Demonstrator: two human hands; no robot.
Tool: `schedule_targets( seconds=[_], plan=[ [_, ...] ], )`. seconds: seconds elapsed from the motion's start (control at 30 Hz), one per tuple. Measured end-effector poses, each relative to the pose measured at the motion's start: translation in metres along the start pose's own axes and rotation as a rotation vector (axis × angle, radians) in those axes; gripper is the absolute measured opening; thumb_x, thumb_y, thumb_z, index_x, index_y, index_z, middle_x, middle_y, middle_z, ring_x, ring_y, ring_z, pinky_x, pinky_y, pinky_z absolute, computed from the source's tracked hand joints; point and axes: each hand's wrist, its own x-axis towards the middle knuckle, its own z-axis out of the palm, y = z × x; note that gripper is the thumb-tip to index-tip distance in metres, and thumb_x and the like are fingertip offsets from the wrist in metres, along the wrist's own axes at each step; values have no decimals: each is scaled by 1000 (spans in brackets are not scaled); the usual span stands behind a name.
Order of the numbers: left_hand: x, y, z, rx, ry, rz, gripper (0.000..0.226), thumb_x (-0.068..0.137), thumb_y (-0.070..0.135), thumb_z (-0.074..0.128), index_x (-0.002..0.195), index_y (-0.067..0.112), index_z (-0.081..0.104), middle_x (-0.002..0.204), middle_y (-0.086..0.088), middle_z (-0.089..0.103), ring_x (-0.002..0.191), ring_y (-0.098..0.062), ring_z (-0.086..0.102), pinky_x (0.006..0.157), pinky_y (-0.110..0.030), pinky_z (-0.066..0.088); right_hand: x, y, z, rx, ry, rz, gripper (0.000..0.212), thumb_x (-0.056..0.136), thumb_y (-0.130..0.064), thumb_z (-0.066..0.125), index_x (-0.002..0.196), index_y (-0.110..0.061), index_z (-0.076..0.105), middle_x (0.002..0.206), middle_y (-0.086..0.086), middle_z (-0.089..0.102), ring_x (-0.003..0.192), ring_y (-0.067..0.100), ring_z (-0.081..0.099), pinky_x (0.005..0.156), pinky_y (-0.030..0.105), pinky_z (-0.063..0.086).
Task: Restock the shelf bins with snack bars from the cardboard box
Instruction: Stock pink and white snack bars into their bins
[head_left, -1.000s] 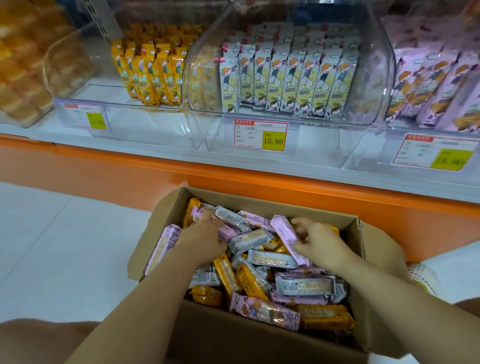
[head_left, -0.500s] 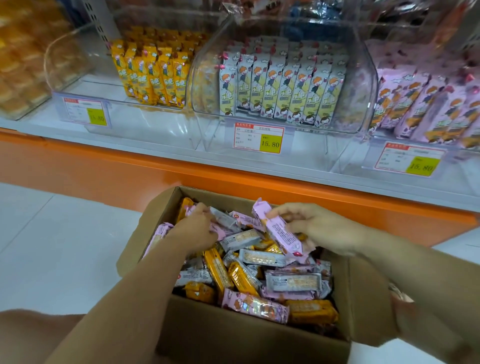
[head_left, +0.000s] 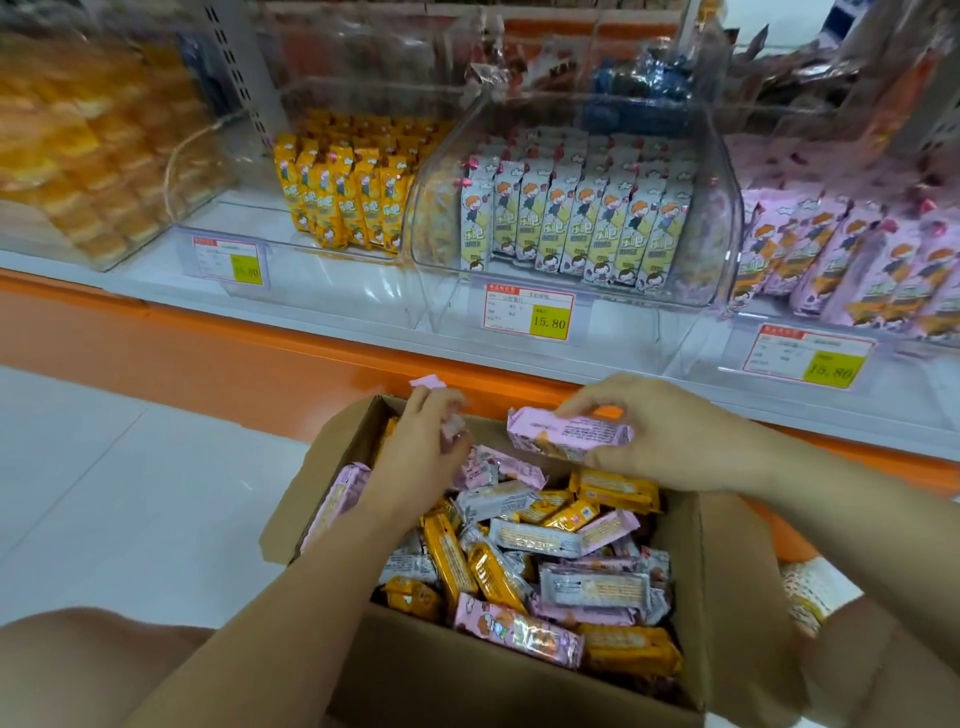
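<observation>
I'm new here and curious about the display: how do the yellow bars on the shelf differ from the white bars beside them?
The yellow bars have orange-yellow wrappers; the white bars have white wrappers with a pale yellow panel. The yellow bars crowd the right part of their bin, leaving its left floor bare; the white bars span theirs. Both stand upright in rows inside clear bins.

Noted: price labels (head_left: 528, 314) each marked 15.80, an orange plinth (head_left: 208, 353) directly beneath them, and white tiled floor (head_left: 130, 493) below left.
</observation>
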Motion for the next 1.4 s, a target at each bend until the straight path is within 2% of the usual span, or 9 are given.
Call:
schedule_targets(
  seconds=[0.23,0.37,0.57,0.7,0.8,0.93,1.1,1.27,1.4],
  plan=[
    [-24,65,-13,-238,-91,120,87,83,17,71,133,60,14,143,30,12,107,-2,56,86,-16,52,-25,-4,-25,110,186,-2,45,76,-29,74,114,-37,51,103,0,63,76,6,56,70,19,43],
    [-27,106,-19,-498,-207,88,94,83,10,71,134,61,10,127,28,44,97,-4,65,81,-18,53,-42,-2,-39,162,250,8,41,72,-37,77,107,-35,54,114,-1,61,106,22,56,80,29,42],
    [-17,166,-23,-488,-305,194,86,84,6,68,133,58,19,116,32,45,97,10,60,78,-11,50,-64,1,-60,340,280,-94,52,67,-56,70,110,-28,63,88,15,69,78,30,64,76,48,51],
    [3,194,-21,-395,-264,274,78,81,9,73,128,52,29,131,12,52,102,-1,63,88,-19,51,-77,9,-78,548,383,-89,22,77,-29,70,97,-25,63,65,-14,65,60,4,57,58,19,48],
    [20,218,-18,-313,-237,364,62,83,12,71,127,41,37,127,12,52,105,-6,61,93,-27,52,-82,14,-89,577,510,-85,27,81,-25,70,96,-39,52,74,-41,55,71,-16,53,69,9,45],
    [46,251,-6,-242,-164,491,55,84,16,70,131,29,45,127,7,53,109,-7,59,92,-36,52,-94,20,-116,459,719,-109,20,77,-33,71,90,-41,58,80,-25,67,71,-1,63,67,20,50],
    [93,266,11,62,-77,525,47,86,24,68,130,26,52,130,5,49,119,-7,47,93,-11,29,-77,62,-144,167,848,52,25,77,-30,75,99,-24,64,92,-2,69,61,11,59,58,30,46],
    [133,245,28,254,-132,403,39,88,26,65,126,24,56,134,1,45,127,-19,41,107,-31,32,-44,109,-153,-159,619,358,54,82,-41,69,130,-21,54,133,4,57,112,28,57,86,35,45],
    [143,238,41,203,-148,424,32,91,18,60,123,24,58,134,4,43,128,-17,38,107,-27,27,-22,120,-159,-362,485,429,55,87,-40,63,137,-27,45,134,5,55,116,29,54,86,37,46]
  ],
)
